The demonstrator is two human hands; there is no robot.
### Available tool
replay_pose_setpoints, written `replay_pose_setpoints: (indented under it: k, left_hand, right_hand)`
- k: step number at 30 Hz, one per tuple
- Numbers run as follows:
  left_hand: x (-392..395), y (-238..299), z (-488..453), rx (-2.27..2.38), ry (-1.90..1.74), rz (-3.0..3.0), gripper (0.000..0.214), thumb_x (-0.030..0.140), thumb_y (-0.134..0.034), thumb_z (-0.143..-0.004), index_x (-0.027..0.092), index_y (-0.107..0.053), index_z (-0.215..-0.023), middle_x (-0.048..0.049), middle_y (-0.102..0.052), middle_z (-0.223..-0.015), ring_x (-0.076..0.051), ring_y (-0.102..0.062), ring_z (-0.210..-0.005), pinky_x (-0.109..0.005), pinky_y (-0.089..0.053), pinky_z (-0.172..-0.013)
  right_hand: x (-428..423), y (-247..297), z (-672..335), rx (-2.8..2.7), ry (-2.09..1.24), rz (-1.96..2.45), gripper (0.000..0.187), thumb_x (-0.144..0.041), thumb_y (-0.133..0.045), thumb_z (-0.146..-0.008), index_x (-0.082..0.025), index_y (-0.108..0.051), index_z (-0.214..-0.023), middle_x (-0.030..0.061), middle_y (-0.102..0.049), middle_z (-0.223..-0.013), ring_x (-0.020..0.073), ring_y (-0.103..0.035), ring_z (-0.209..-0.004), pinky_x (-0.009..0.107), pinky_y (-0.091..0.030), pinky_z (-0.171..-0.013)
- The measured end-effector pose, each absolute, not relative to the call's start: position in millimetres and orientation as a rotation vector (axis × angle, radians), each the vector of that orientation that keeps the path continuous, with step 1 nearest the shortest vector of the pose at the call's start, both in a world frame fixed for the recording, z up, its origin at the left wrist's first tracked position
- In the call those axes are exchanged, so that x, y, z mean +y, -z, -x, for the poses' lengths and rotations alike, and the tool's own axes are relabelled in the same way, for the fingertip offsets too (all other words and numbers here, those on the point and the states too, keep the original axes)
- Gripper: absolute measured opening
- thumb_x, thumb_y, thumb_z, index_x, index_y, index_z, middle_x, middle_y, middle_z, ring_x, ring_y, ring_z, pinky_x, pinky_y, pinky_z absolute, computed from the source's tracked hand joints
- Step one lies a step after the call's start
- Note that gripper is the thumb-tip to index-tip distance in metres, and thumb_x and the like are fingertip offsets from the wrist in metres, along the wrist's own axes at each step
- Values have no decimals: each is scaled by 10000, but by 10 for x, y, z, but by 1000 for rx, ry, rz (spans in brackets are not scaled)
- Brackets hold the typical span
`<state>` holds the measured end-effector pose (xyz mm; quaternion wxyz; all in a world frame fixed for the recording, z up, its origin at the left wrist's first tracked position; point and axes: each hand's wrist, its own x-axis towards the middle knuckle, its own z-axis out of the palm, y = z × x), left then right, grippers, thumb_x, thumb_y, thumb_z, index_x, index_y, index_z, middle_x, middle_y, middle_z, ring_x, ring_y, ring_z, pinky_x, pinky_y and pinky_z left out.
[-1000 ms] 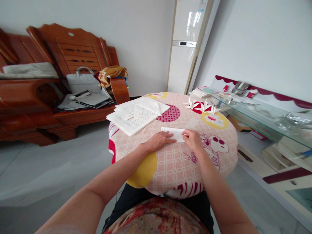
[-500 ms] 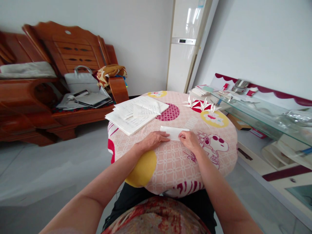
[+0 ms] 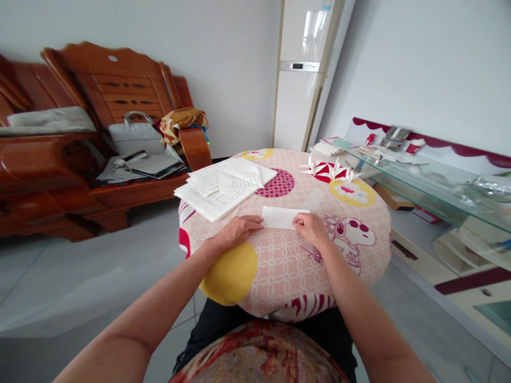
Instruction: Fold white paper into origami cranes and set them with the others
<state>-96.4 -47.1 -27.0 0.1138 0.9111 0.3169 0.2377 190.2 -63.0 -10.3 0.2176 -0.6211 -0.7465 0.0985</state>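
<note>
Moved left hand (image 3: pixel 241 230) leftward since earlier frame, off folded paper (image 3: pixel 277 217) to its left edge, fingers extended. Kept right hand (image 3: pixel 310 227) curled at right end; unsure of grip. Judge folded paper, flat on tablecloth (image 3: pixel 279 268), strip-folded only, unlike paper figures (image 3: pixel 334 171) beyond; cannot count folds left.

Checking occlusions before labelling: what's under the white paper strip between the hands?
The printed tablecloth shows around the white paper strip, but whatever lies directly beneath is covered. The right hand also hides the strip's near right corner.
</note>
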Motion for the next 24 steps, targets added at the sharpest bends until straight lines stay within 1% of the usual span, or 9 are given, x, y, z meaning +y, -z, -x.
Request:
replay_pose_setpoints:
  k: [2,5,6,8,10,12,14,18,24]
  left_hand:
    - [-439,251,994,1015,-702,-2650,379,74,-445,-861,231,-756,-1011,-28,-713,-1201,-182,-663,-1118,-350,-520,-1007]
    - [-319,145,948,1226,-701,-2580,341,42,-455,-781,205,-755,-798,-18,-761,-1004,-178,-708,-939,-304,-550,-898]
    - [-270,98,897,1309,-750,-2537,334,44,-454,-774,195,-751,-785,-25,-763,-957,-182,-709,-898,-303,-551,-878]
    - [-181,17,748,1403,-862,-2463,332,74,-460,-804,189,-760,-885,-41,-763,-958,-190,-706,-882,-313,-542,-889]
    - [-121,-10,569,1456,-941,-2396,311,141,-498,-849,177,-743,-1037,-67,-753,-1032,-201,-702,-894,-327,-538,-902]
    - [-96,30,415,1505,-941,-2334,344,173,-544,-853,170,-695,-1163,-84,-734,-1097,-201,-698,-920,-324,-540,-903]
    - [-95,117,329,1560,-957,-2316,391,186,-573,-852,174,-655,-1234,-89,-714,-1143,-201,-689,-950,-331,-532,-931]
    - [-102,284,360,1555,-1040,-2210,425,183,-568,-853,175,-631,-1273,-89,-713,-1142,-184,-696,-914,-311,-547,-906]
    - [-104,307,443,1509,-1104,-2021,401,153,-566,-831,164,-649,-1223,-77,-716,-1173,-169,-710,-907,-284,-571,-874]
  right_hand:
    - [-626,109,-1897,-2065,-287,1722,208,-133,-564,-786,-200,-751,-849,31,-738,-749,167,-641,-690,245,-388,-636]
    - [-613,122,-1895,-2029,-302,1696,200,-134,-564,-776,-193,-749,-826,39,-742,-762,175,-649,-705,249,-399,-646]
    - [-608,123,-1900,-1994,-302,1685,198,-142,-563,-780,-190,-748,-831,43,-745,-774,177,-653,-715,250,-407,-655]
    - [-599,118,-1929,-1875,-275,1685,202,-177,-554,-804,-185,-746,-866,51,-749,-798,182,-658,-732,255,-426,-680]
    - [-592,107,-1984,-1717,-215,1728,227,-209,-534,-828,-176,-743,-910,66,-751,-829,191,-661,-758,266,-444,-714]
    - [-583,101,-2058,-1569,-147,1794,256,-223,-519,-836,-166,-740,-951,84,-752,-866,206,-665,-799,280,-458,-754]
    - [-571,106,-2133,-1477,-110,1852,292,-223,-518,-830,-158,-733,-1016,95,-752,-910,219,-669,-848,292,-466,-795]
    - [-534,143,-2220,-1474,-159,1945,355,-218,-547,-810,-165,-715,-1119,95,-752,-944,232,-676,-906,302,-475,-838]
    - [-517,139,-2203,-1545,-256,1976,365,-195,-569,-806,-162,-720,-1137,94,-759,-978,231,-685,-960,310,-477,-887]
